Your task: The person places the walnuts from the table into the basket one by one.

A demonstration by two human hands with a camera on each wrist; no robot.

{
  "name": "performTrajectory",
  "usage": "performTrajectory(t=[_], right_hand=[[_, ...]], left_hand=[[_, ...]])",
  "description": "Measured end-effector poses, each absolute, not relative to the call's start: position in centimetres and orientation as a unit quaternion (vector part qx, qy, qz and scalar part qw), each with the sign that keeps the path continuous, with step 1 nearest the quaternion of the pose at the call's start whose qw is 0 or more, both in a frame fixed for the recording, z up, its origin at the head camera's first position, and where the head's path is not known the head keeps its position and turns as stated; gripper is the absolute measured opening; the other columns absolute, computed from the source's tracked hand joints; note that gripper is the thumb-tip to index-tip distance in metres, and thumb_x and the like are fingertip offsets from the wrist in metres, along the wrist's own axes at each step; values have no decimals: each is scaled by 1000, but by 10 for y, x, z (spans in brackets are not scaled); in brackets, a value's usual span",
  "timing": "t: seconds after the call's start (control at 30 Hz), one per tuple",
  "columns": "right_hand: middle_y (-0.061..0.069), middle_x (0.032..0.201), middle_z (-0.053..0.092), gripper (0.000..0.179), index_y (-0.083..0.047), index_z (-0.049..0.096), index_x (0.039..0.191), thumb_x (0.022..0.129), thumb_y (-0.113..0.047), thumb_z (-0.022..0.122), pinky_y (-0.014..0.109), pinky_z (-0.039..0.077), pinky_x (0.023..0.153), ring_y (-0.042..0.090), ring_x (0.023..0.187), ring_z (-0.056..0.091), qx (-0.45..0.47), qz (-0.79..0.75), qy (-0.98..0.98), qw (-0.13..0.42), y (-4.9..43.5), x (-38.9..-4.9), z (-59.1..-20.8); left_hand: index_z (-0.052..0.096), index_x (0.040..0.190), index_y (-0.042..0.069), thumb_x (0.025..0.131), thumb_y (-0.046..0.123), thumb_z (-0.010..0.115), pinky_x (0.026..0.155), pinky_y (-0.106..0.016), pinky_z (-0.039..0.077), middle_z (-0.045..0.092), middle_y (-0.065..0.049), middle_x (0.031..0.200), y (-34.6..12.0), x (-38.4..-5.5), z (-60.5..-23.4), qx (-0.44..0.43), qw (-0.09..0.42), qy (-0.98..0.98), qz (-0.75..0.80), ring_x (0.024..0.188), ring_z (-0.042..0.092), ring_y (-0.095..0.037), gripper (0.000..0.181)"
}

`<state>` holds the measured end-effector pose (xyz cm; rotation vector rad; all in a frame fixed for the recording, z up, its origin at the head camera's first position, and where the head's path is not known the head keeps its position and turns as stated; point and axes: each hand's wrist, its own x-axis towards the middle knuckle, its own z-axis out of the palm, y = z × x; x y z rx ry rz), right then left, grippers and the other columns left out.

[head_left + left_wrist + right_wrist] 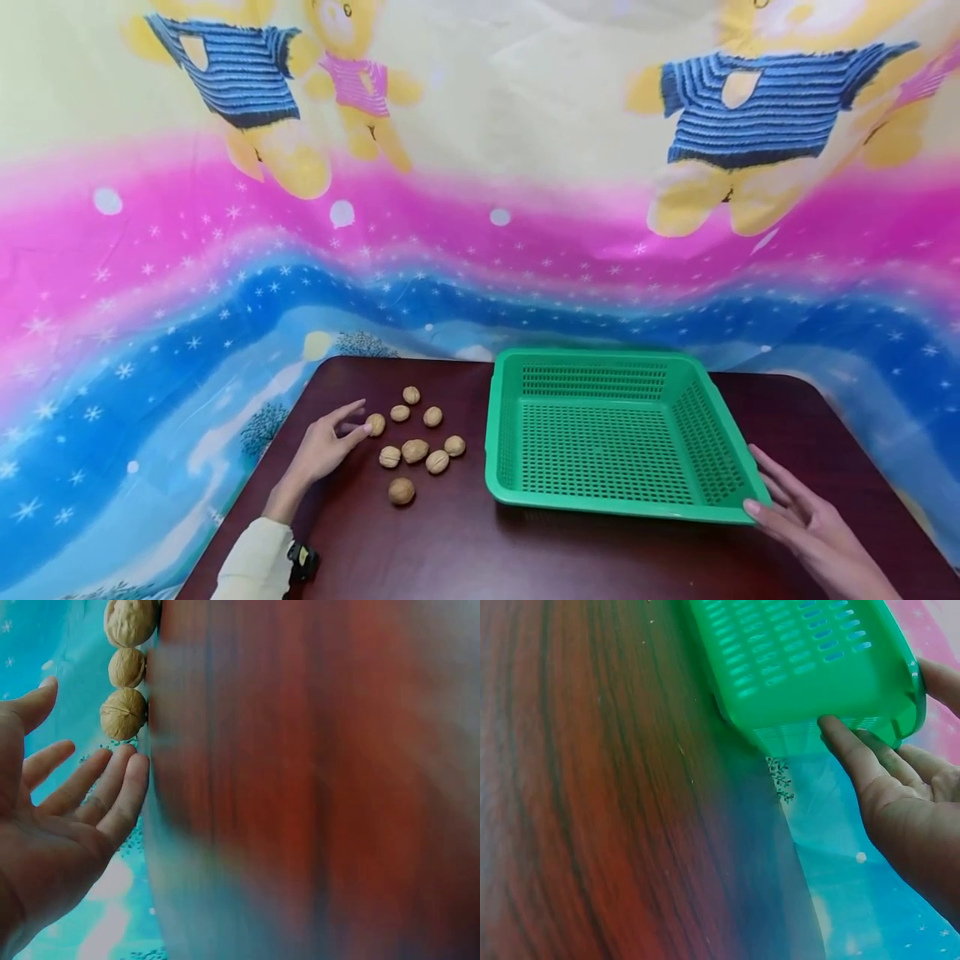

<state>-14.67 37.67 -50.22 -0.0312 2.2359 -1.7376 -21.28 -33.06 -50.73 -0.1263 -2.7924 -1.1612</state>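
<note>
Clearly, your right hand [817, 525] pinches the near right corner of the green basket [600, 450], rectangular plastic with slotted walls, mouth up, its long axis seemingly running left to right. Your left hand [326, 443] is released, loose-fingered, right beside nine ridged, roundish walnuts [415, 451] lying left of the basket. The glossy, dark wood-grained table [585, 562] stands before a bear-printed backdrop [495, 125].

Dark reddish-brown table [555, 560], rounded at the corners, with nine walnuts [415, 451] beside a green perforated basket [622, 508].
</note>
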Motion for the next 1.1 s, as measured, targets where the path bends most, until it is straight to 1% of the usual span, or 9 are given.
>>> performTrajectory(t=[0.13,0.33,0.4,0.47,0.6,0.67,0.8,0.97,1.1], right_hand=[[-34,147,39,74,-38,3,174,117,-27,48,28,62,93,-22,121,55,-39,-600,785,151,375,-151,-503],[-26,162,30,71,-34,5,175,118,-20,44,25,60,95,-25,127,48,-85,-608,776,147,373,-158,-502],[-29,160,32,71,-33,6,175,117,-17,45,25,60,95,-25,127,48,-96,-609,774,143,371,-160,-502],[-31,157,37,72,-31,6,175,117,-15,45,28,61,97,-20,128,53,-110,-616,767,143,369,-164,-502],[-33,151,48,72,-26,4,175,117,-11,43,36,62,100,-5,130,64,-134,-636,745,151,365,-169,-501],[-31,151,51,72,-26,4,175,117,-9,42,38,62,101,-2,130,65,-144,-645,734,154,366,-171,-501],[-31,150,52,72,-24,5,175,116,-5,42,37,63,98,-4,130,64,-161,-647,730,148,370,-179,-500],[-33,150,51,72,-21,5,175,115,-3,40,32,63,94,-4,130,64,-178,-641,732,147,375,-188,-498],[-34,151,49,72,-23,5,175,115,-3,40,29,62,95,-8,131,61,-188,-636,733,150,378,-192,-499]], left_hand=[[51,160,5,106,27,71,77,-26,59,62,-24,150,-332,-215,-511,-25,39,-922,-384,115,77,-34,61],[55,157,4,105,19,72,86,-38,63,67,-23,143,-332,-220,-515,-27,27,-931,-363,111,76,-32,57],[56,155,4,104,17,73,88,-41,63,69,-23,141,-331,-221,-517,-29,25,-932,-361,109,76,-30,55],[59,153,4,104,15,74,87,-41,63,70,-22,139,-331,-221,-518,-26,26,-932,-361,107,77,-28,53],[63,149,3,103,13,74,83,-35,62,71,-22,138,-330,-221,-518,-22,25,-931,-363,105,77,-27,48],[66,146,4,103,14,74,81,-32,61,72,-21,136,-329,-222,-517,-18,25,-930,-365,104,77,-27,45],[70,141,5,102,14,75,80,-32,61,76,-18,129,-326,-223,-514,-16,28,-929,-369,102,77,-26,40],[71,139,5,102,15,76,82,-34,61,80,-15,118,-323,-224,-515,-11,26,-928,-372,99,78,-24,39],[72,138,4,101,14,76,83,-35,62,80,-15,118,-322,-223,-516,-13,32,-926,-375,99,79,-24,39]])
